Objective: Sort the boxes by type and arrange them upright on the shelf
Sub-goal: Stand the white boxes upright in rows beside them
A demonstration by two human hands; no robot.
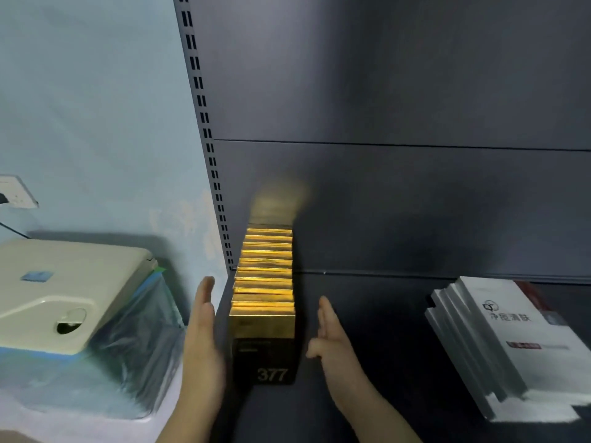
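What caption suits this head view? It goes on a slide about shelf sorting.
Open left hand and right hand flank an upright row of gold boxes; white boxes lie right.

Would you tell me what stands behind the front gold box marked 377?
Behind the front gold box, more gold-topped boxes stand upright in a row back to the shelf's back panel. Their faces are covered.

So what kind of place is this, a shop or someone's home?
Probably a shop or stockroom. The dark metal shelf has a slotted upright like retail racking, with a row of identical gold boxes standing on it and a stack of white boxes lying tilted.
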